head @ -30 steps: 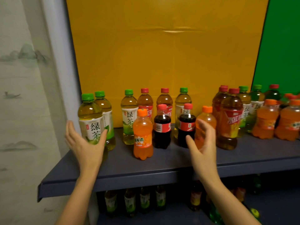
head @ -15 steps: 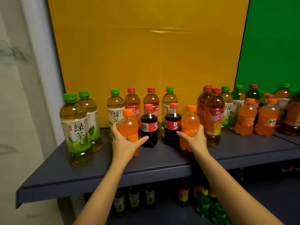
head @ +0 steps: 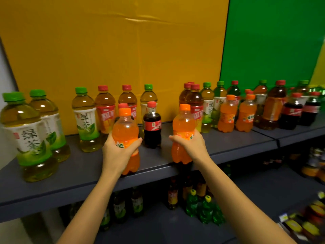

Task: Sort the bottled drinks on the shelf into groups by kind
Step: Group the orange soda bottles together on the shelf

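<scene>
Far out to the left of the left hand, two big green tea bottles (head: 29,138) with green caps stand at the near end of the shelf (head: 79,175), one just behind the other. Closer to that hand and further back, another green tea bottle (head: 86,124) stands upright. Just beside it is a red-capped tea bottle (head: 105,115).

The left hand (head: 117,154) is wrapped round the lower half of an orange soda bottle (head: 125,129), with the thumb lying across the label and the fingers curled round the far side. The bottle is upright near the shelf's front edge, and I can't tell whether its base touches the shelf.

Between the two hands, a little further back, a cola bottle (head: 152,127) stands apart from both.

The right hand (head: 192,147) grips a second orange soda bottle (head: 183,122) round its waist, also upright at the front edge.

Off to the right of the right hand, two more orange sodas (head: 226,117) stand side by side, then a tall red-capped tea (head: 274,106) and two colas (head: 292,117). Below both forearms, a lower shelf (head: 158,229) holds more bottles, too dim to make out.
</scene>
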